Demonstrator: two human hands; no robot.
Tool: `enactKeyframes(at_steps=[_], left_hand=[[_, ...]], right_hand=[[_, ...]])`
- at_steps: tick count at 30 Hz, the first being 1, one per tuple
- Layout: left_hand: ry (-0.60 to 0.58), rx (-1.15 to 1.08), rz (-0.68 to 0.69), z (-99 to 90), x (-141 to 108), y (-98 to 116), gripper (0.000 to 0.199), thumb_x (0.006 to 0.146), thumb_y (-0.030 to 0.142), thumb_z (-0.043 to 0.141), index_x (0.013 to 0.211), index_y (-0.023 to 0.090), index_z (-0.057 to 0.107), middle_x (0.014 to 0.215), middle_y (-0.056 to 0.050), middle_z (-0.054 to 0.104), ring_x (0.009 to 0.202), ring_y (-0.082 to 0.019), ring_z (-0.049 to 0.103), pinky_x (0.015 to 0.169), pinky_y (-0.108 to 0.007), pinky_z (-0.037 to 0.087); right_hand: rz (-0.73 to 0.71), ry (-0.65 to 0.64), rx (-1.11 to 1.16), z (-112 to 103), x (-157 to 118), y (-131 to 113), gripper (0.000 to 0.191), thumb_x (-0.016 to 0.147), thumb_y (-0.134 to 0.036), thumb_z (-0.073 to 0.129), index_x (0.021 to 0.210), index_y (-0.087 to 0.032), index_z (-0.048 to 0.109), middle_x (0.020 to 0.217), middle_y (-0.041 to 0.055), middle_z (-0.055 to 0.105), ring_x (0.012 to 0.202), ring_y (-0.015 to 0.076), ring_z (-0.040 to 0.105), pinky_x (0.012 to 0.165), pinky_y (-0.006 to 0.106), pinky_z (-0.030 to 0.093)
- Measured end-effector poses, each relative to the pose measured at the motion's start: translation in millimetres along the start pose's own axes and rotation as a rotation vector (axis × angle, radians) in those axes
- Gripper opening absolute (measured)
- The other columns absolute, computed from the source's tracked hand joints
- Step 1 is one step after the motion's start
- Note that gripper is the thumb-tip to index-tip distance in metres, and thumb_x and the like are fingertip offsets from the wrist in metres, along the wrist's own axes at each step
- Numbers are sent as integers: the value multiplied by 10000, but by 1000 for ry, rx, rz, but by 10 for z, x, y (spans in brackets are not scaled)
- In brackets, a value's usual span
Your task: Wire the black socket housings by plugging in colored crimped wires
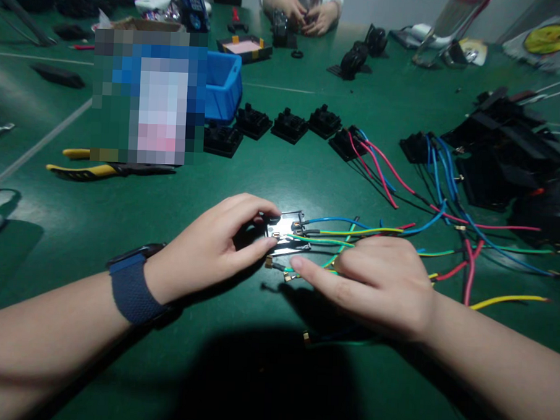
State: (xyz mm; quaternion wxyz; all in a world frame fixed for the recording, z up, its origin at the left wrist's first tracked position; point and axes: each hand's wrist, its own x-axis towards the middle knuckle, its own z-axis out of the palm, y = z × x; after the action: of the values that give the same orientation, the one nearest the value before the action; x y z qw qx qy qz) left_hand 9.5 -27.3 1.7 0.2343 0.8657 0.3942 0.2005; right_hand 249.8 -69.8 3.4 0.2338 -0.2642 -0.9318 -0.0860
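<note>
My left hand (227, 238) grips a small black socket module (286, 226) with a shiny pale face, thumb and fingers on its left side. Blue (339, 221) and yellow-green (362, 231) wires come out of the module to the right. A green wire (320, 239) runs from it into the curled fingers of my right hand (383, 282), whose thumb sticks out toward the module's lower edge. Beneath that thumb lie loose wire ends with brass terminals (287, 276). The inner side of my right fingers is hidden.
Black modules (289, 125) stand in a row behind, some with red and blue wires (379, 162). Yellow-handled pliers (110, 168) lie left, near a blue bin (225, 87). Loose wires and black parts (496, 157) crowd the right. Another person's hands (311, 16) work across the table.
</note>
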Motion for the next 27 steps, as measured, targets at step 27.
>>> enactKeyframes(at_steps=[27], left_hand=[[2, -11, -11, -5, -8, 4, 308, 852, 315, 568, 1120, 165, 541, 1076, -24, 579, 987, -139, 530, 864, -242, 414]], right_hand=[[-16, 33, 45, 4, 44, 18, 176, 888, -162, 498, 1054, -169, 558, 555, -38, 548, 489, 119, 440, 504, 284, 254]])
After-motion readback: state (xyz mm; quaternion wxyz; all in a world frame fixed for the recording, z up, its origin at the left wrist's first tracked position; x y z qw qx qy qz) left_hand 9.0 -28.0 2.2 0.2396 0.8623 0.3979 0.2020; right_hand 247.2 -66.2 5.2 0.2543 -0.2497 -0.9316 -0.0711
